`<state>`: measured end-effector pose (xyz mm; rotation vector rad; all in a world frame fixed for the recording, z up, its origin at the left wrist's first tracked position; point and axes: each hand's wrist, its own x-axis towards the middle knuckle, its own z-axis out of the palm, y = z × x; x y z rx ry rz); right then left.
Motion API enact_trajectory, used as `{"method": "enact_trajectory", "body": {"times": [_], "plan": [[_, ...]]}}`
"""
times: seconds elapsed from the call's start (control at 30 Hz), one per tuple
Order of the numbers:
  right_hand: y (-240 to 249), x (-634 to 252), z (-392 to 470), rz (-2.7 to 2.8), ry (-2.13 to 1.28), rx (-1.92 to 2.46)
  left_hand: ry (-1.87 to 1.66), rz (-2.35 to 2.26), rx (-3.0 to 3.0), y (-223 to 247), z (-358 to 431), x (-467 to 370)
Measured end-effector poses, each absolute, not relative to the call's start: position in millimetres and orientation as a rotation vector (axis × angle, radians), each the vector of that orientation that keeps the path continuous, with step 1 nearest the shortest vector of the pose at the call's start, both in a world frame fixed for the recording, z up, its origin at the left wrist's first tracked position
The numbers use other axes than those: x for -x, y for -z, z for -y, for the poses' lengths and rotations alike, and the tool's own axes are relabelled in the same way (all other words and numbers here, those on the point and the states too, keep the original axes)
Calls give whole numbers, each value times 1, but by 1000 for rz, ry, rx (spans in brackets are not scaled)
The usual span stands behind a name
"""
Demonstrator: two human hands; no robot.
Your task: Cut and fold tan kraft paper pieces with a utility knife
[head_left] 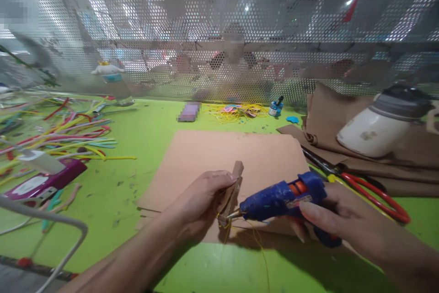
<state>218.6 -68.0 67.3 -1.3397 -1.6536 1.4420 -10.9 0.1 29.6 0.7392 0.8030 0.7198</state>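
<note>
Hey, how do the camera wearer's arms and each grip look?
Left forearm and right forearm look bare, with no sleeve in view. The left grip and right grip are ungloved, with no ring or watch visible; each is partly hidden.

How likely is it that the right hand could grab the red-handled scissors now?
Probably no: the right hand is wrapped around the blue glue gun, though the red-handled scissors lie just beyond it.
</note>
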Motion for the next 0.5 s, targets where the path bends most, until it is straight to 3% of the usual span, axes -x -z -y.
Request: {"method": "enact_trajectory", "body": {"times": [0.23, 0.5], "plan": [[-61, -221, 51, 1415, -1174, 1343, -738, -861, -766, -29, 1, 12], [-31, -234, 1, 1620, -164, 1621, -762, -846, -838, -28, 2, 10]]}}
